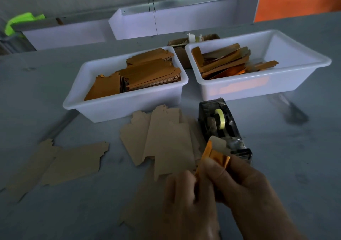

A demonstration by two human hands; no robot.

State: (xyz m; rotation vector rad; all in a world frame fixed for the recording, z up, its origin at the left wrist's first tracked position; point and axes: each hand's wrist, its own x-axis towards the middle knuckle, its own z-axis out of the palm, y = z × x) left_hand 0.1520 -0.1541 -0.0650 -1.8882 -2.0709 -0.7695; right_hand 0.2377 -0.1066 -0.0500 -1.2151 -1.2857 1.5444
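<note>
Both hands hold a small gold carton (215, 155), folded lengthwise, just above the tabletop (295, 166) and directly in front of the cutter end of the tape dispenser (221, 127). The left hand (181, 197) has its grip closed around the lower part of the carton, with the fingers curled over it. The right hand (245, 186) pinches the upper part between thumb and fingers, so neither grip is free.

The step seems to be closing the folded seam with tape. To do it well, I think the edges must first be aligned and pressed flat. Then one hand must hold the fold alone while the other goes for the tape. If the pinch loosens, the shiny card will probably spring open. The yellowish tape roll (220, 119) looks thin, and I cannot see a free tape end at the cutter.

Close against the left side of the dispenser lies a pile of flat brown blanks (166, 140), and more blanks (73, 164) lie further left. Behind them stand two white tubs: the left tub (129, 108) has stacked blanks, the right tub (258, 90) has folded pieces. The dispenser stands between the hands and the right tub.
</note>
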